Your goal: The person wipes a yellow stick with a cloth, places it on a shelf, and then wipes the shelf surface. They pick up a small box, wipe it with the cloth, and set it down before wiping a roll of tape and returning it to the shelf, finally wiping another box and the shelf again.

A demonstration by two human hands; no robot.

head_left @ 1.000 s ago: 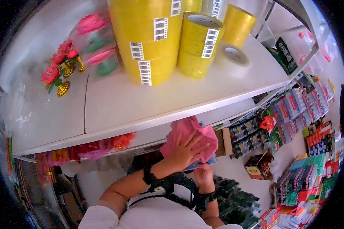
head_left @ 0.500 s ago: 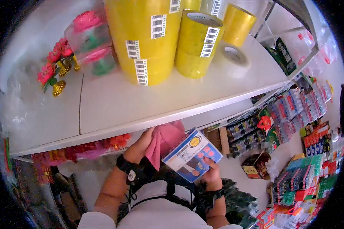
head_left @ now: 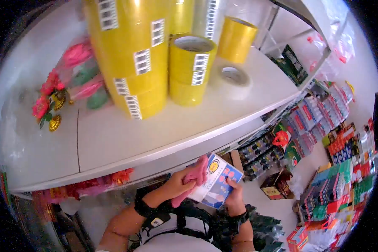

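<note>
A folded pink cloth (head_left: 198, 171) is bunched in my left hand (head_left: 177, 185), its fingers closed around it. The cloth presses against the left side of a flat blue-and-white package (head_left: 219, 190), which has a yellow oval and red round pictures printed on its front. Gripping the package's right edge is my right hand (head_left: 235, 195), thumb over the front. The package is tilted in front of my body, just below the shelf edge. Part of its front is covered by the cloth, and what it contains cannot be seen.
Above my hands, a white shelf (head_left: 134, 148) carries stacked yellow tape rolls (head_left: 145, 90), a white tape roll (head_left: 234, 80) and pink artificial flowers (head_left: 41, 106). To the right, an open carton (head_left: 277, 187) and packed bottles (head_left: 329, 193) stand on the floor.
My left hand has brought the cloth rightward onto the package's face; before, it hung loosely beside it. The right hand keeps its hold. The view has shifted, so the shelf sits lower.
</note>
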